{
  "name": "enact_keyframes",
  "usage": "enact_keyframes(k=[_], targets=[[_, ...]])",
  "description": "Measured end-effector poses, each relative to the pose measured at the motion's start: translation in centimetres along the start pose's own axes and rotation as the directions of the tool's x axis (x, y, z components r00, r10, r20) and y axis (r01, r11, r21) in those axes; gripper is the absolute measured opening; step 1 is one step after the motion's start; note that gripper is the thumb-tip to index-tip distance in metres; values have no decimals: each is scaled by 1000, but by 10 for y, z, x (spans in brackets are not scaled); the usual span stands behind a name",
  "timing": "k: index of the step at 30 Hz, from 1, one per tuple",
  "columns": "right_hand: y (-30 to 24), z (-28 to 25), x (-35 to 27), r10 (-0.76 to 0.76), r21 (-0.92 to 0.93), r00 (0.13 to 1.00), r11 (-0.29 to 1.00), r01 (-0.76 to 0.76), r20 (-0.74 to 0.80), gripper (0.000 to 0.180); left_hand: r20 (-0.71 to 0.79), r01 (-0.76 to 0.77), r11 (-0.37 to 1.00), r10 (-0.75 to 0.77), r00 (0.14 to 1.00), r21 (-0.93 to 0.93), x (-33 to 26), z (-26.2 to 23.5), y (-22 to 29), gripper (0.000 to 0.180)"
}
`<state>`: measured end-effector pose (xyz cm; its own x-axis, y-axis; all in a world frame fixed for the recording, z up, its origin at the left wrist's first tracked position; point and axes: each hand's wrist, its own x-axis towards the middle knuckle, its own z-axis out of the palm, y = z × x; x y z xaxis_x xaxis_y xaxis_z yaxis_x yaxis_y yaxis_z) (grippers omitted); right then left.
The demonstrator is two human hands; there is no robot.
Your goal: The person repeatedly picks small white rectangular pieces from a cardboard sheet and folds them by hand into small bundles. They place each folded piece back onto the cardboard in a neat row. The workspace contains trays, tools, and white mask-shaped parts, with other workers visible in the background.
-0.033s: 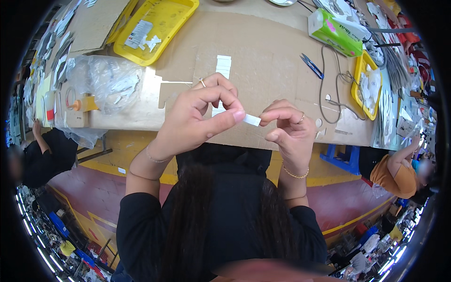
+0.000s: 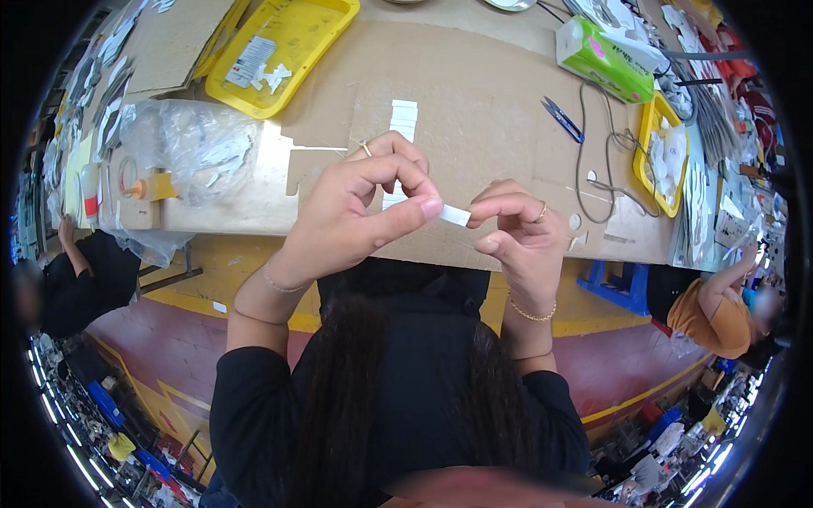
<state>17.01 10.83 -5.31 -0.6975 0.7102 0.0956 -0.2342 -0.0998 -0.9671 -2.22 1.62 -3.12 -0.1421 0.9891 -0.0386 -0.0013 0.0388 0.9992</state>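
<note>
A yellow tray sits at the far left of the cardboard-covered worktop, holding a few flat white labels and scraps. A second, smaller yellow tray stands at the right side, with white pieces lying in it. At the left edge, a clear plastic bag holds more white pieces, though what they are is too blurred to tell. A green tissue pack lies near the far edge, with blue snips just in front of it and a grey cord looping between the snips and the smaller tray. A strip of white stickers lies flat on the cardboard, partly hidden behind the left hand.

Both hands are raised above the near edge of the worktop. The left hand pinches one end of a small white sticker between thumb and forefinger, fingers closed on it. The right hand meets the other end, its forefinger and thumb curled together at the sticker's edge. The sticker spans the short gap between the two hands, clear of the worktop surface, just in front of the strip.

Other people sit at the far left and far right.
</note>
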Motion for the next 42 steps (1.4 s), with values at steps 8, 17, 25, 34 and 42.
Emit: enact_keyframes(k=[8, 17, 25, 34, 42], targets=[[13, 6, 9, 109, -120, 994, 987, -108, 0, 7, -11, -13, 994, 14, 1000, 104, 2, -7, -2, 7], [34, 1, 18, -86, -493, 996, 865, 92, 35, 36, -415, -32, 827, 314, 854, 561, 18, -69, -50, 10], [35, -11, 9, -41, -539, 999, 842, 18, -30, 37, -764, 161, 862, 322, 559, 481, 40, -173, -104, 17], [37, -5, 11, -20, -528, 1000, 849, 23, 11, 27, -195, -187, 672, 64, 979, -717, 19, -118, -52, 15], [37, 5, 8, 14, -560, 999, 828, 17, 52, 23, 100, 80, 60, 575, 812, -995, 10, -46, -7, 11]])
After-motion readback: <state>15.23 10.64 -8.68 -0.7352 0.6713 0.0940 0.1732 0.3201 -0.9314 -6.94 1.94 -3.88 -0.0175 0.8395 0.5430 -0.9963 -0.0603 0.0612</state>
